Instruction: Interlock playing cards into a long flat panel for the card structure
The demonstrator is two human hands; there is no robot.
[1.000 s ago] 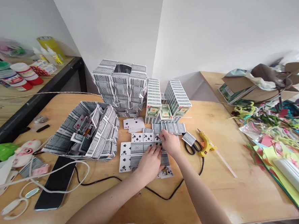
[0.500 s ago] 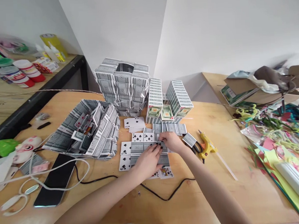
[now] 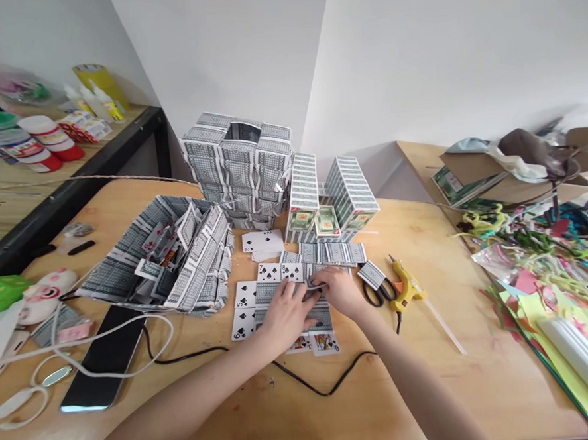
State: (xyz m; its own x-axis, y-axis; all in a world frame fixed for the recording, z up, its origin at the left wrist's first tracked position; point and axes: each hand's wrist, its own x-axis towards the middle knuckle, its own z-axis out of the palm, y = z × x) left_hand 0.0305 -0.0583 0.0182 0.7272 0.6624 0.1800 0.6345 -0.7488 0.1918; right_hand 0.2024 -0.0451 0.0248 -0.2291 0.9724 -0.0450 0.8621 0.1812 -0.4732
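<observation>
A tabletop (image 3: 448, 390) bears card work at differing stages. Upper centre: an upright block of cards (image 3: 239, 173), apparently complete in its walls. Left of centre: an open card basket (image 3: 201, 259), its walls formed and loose cards lying inside. Centre: a flat card panel (image 3: 268, 292), judged only partly finished. Its middle is laid with patterned backs, but face-up cards project from three margins: a five (image 3: 245, 294) and a six (image 3: 243, 324) at left, a seven (image 3: 268, 272) and an eight (image 3: 291, 271) above, and two court cards (image 3: 325, 343) below. At the panel's upper right, beside the eight, a patterned back shows instead; these differing margins suggest uneven progress around the edge.

Both forearms enter from the lower edge of the frame and converge on the panel. The left hand (image 3: 287, 316) lies palm down across its middle, fingers extended and slightly parted. The right hand (image 3: 341, 290) bends inward at the panel's upper right, fingers curled; whether the fingertips pinch a card or merely press cannot be told.
</observation>
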